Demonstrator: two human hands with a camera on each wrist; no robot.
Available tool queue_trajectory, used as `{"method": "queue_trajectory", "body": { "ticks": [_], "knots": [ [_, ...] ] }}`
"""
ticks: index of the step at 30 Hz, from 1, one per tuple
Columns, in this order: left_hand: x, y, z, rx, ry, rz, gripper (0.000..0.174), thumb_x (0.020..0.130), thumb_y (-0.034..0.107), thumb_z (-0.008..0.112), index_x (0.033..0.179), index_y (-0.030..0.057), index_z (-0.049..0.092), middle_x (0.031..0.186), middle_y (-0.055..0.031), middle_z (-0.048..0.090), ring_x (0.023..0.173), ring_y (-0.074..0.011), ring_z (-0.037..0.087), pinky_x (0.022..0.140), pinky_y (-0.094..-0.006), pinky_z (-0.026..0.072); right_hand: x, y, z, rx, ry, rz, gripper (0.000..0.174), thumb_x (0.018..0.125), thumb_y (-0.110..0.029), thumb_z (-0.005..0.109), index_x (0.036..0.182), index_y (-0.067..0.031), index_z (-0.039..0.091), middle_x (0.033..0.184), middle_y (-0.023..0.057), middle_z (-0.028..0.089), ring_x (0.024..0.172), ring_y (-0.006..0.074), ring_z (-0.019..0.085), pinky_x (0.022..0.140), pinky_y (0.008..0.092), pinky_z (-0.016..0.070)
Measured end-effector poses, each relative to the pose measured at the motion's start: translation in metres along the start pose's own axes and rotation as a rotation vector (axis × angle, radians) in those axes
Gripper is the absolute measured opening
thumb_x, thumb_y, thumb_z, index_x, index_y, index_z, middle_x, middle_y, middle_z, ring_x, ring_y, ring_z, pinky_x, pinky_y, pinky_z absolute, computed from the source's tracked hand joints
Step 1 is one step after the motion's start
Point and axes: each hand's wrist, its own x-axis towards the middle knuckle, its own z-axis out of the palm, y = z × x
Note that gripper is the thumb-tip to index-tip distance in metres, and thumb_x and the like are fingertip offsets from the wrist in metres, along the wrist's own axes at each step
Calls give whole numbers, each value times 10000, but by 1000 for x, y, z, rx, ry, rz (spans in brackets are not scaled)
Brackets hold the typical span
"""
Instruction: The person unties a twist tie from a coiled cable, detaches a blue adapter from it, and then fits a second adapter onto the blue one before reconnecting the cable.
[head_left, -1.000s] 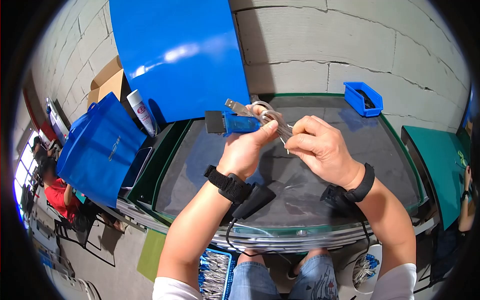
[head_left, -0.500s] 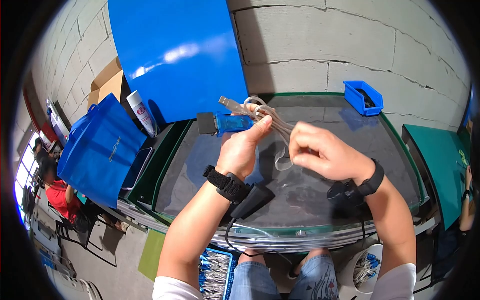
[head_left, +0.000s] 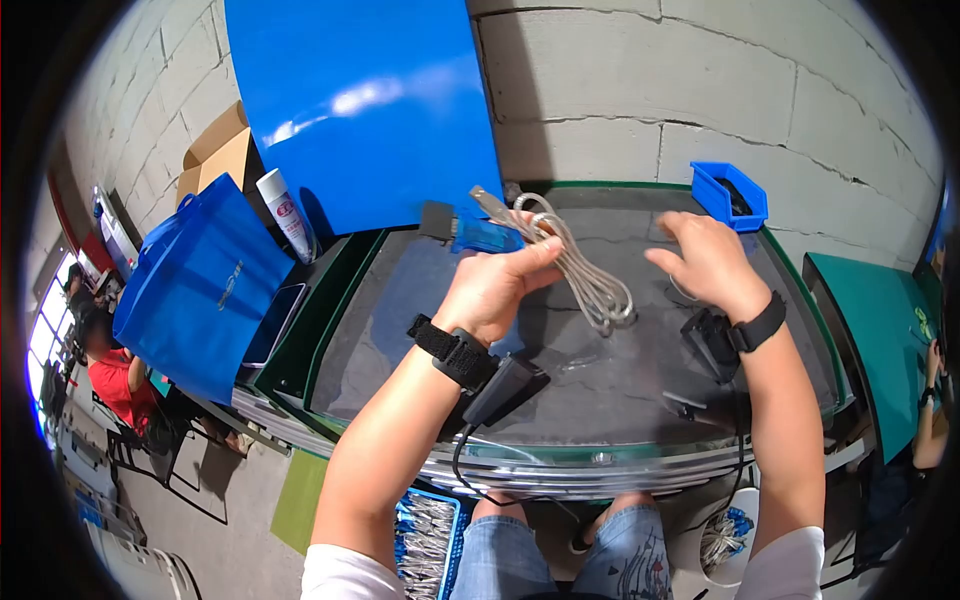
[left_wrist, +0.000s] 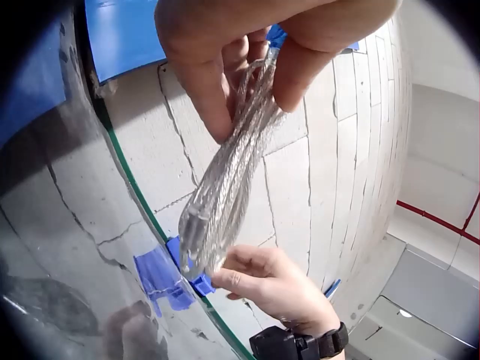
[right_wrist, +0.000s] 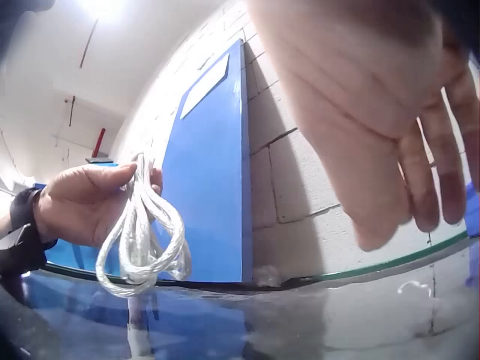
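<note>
Over the table, my left hand (head_left: 495, 285) pinches a coiled USB cable (head_left: 590, 285) between thumb and fingers. Its clear grey loops hang toward the right, and the metal USB plug (head_left: 483, 200) points up and left. At the cable's other end is a translucent blue connector (head_left: 485, 236) with a black cap (head_left: 437, 220), lying across the left fingers. To the right, apart from the coil, my right hand (head_left: 712, 262) hovers with fingers extended and nothing in them. A thin pale curl (right_wrist: 415, 289) shows on the glossy tabletop below the right hand.
A blue bin (head_left: 728, 197) with dark pieces stands at the back right corner. On the left are a blue bag (head_left: 205, 290), a spray can (head_left: 286, 215) and a carton (head_left: 215, 150). Below the table are a basket (head_left: 460, 520) and a white bucket (head_left: 745, 560) of cables.
My right hand has moved from the coil out to the right, and its fingers have straightened. The cable loops now hang free while the left hand keeps its grip.
</note>
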Motion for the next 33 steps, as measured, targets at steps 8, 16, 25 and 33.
{"method": "queue_trajectory", "body": {
  "ticks": [8, 16, 25, 33],
  "knots": [
    [-4, 0, 7, 83, -243, -102, 357, 778, 61, 695, 1094, 56, 528, 927, -21, 603, 869, -135, 591, 786, -299, 490, -2, -67, 26, 895, 108, -254, 457, 790, -173, 646, 1173, -22, 449, 974, 195, 610, 886, 318, 612, 758, 345, 476],
    [-2, 8, 8, 24, -57, 69, 378, 837, 172, 646, 1153, 36, 492, 991, -44, 560, 874, -138, 555, 756, -306, 494, -2, -33, 14, 904, -53, -3, 338, 754, -164, 615, 1029, 1, 509, 765, 132, 602, 703, 201, 589, 640, 326, 455],
    [3, 5, 0, 168, -67, -57, 336, 864, 334, 614, 1010, 47, 519, 878, -33, 565, 765, -127, 572, 624, -255, 492, -5, -49, 10, 704, 94, -239, 314, 741, -100, 674, 989, -42, 492, 809, 137, 597, 724, 291, 600, 658, 351, 461],
    [-2, 9, 12, 14, -75, 13, 249, 916, 343, 526, 903, 98, 491, 842, -24, 569, 680, -130, 571, 554, -248, 465, 1, -27, -10, 1129, -373, 145, 165, 803, -172, 578, 870, -25, 541, 677, 34, 569, 544, 79, 491, 497, 240, 418]
  ]
}}
